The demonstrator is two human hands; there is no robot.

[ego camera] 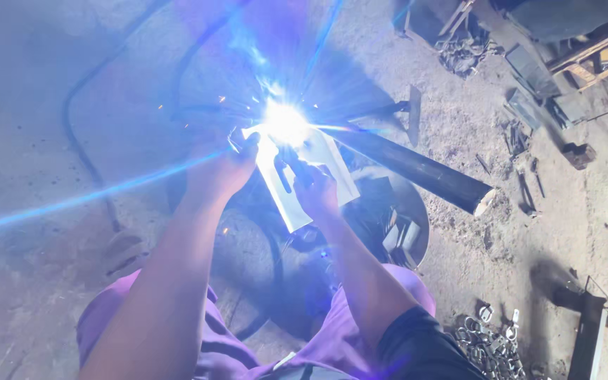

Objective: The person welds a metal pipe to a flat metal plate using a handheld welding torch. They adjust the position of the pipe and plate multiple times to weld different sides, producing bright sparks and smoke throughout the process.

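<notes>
Head view: white slotted metal plate (304,179) is pinned w/ right hand (316,188), grip pressed onto its face, so it's kept steady at the weld arc (284,123). Left hand (225,169) is closed round the welding holder (237,139), held at plate's top edge, above black pipe (416,169) on dirt floor (529,232).

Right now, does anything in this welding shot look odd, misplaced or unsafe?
Yes. Both the left hand and right hand are bare, right beside the bright arc on the pale metal plate. Loose metal rings lie heaped on the dirt floor. Glare hides the weld spot.
</notes>
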